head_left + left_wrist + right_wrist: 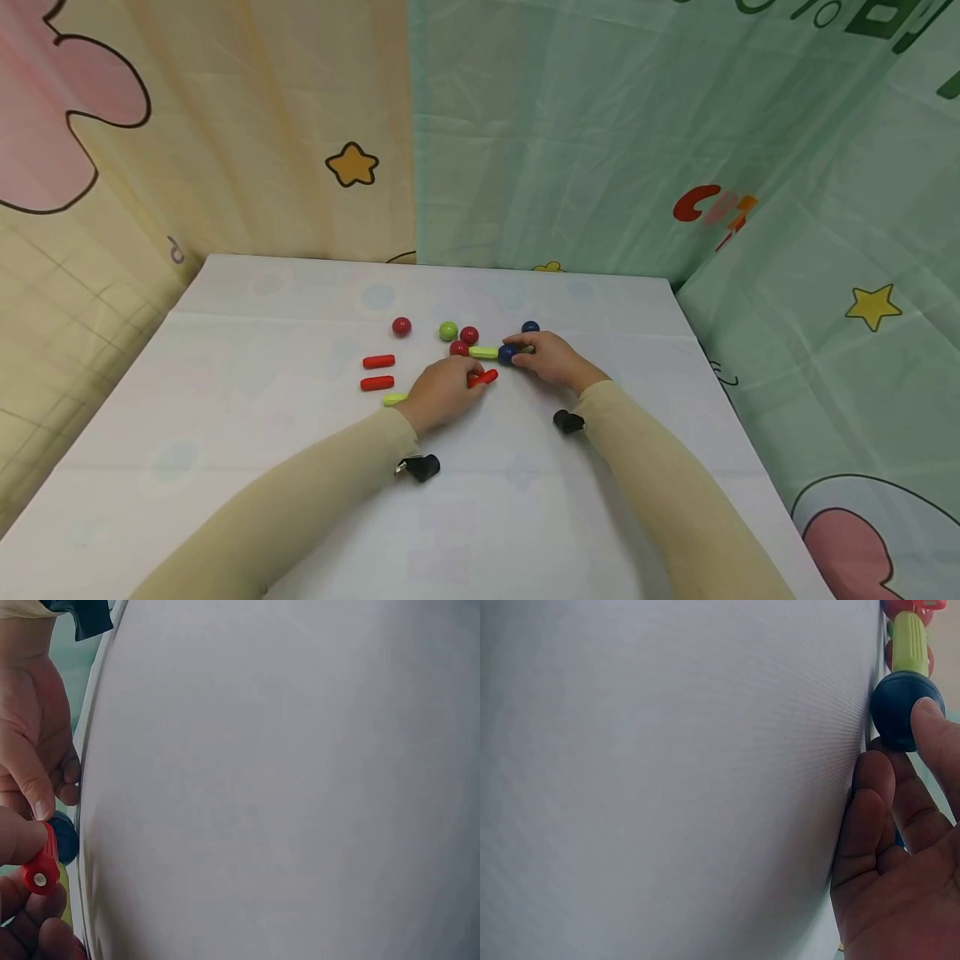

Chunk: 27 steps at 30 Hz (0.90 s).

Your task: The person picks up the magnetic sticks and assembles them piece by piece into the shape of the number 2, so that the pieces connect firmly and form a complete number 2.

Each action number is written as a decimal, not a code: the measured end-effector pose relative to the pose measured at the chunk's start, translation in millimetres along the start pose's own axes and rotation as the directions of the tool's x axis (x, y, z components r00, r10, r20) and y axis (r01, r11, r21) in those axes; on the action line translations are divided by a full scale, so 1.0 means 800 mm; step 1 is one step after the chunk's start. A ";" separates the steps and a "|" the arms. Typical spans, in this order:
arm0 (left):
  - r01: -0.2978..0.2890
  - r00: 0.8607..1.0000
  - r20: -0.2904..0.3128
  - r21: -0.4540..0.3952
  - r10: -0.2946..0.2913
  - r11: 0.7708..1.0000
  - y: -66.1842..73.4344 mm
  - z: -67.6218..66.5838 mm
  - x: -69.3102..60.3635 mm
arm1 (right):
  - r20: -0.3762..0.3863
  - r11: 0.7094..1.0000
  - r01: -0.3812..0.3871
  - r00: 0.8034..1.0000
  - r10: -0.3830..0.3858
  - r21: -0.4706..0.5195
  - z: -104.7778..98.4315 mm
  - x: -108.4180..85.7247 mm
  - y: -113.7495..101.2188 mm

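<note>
Head view: a white table covering (180, 400) is showing faint creases and pale spots; a cloth backdrop (487, 167) is hanging behind, cream at left, green at right.
Left sleeve: plain beige fabric (300, 504) is reaching in from the near edge.
Red rod pair: two smooth, round-ended red rods (377, 383) are lying apart, roughly parallel.
Single yellow-green rod: this short rod (394, 400) is lying partly hidden by the left hand.
Lone red ball: a glossy sphere (402, 327) is resting well apart, farther back.
Left hand: the hand (442, 393) is pinching a red rod (487, 377) between thumb and fingers; a pale round spot is showing on the rod's end.
Green ball: a glossy sphere (448, 331) is sitting near two red balls (469, 335).
Ribbed yellow-green rod: the grooved piece (483, 353) is lying between the nearer of those red balls and a dark blue ball (507, 355), meeting both.
Far blue ball: a second sphere (530, 327) is sitting just beyond the right hand.
Right hand: the hand (555, 360) is gripping the nearer blue ball between thumb and fingers.
Right sleeve: matching beige fabric (667, 483) is extending toward the near edge.
</note>
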State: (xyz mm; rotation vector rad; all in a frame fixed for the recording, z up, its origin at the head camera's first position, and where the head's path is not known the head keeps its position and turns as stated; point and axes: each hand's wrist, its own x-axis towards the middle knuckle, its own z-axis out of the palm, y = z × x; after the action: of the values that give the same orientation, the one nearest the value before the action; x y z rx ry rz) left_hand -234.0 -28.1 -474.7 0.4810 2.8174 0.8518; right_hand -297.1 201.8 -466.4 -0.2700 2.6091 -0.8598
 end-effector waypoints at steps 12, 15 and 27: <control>0.105 0.993 -0.058 -0.021 -0.106 0.994 0.021 0.015 0.005 | -0.011 1.000 -0.007 1.000 0.007 0.002 0.000 0.002 0.000; 0.121 0.990 -0.064 -0.026 -0.123 0.992 0.024 0.016 0.006 | -0.012 1.000 -0.010 1.000 0.010 -0.002 0.000 0.002 0.000; 0.129 0.987 -0.086 -0.056 -0.134 0.990 0.032 0.021 0.007 | -0.011 1.000 0.008 1.000 -0.008 0.009 -0.001 -0.001 0.000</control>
State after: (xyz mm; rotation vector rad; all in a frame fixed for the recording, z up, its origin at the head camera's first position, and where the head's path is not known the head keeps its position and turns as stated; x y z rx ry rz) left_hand -228.7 2.8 -474.3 0.2521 2.8617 0.9367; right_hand -297.0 202.1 -465.5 -0.2746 2.6150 -0.8784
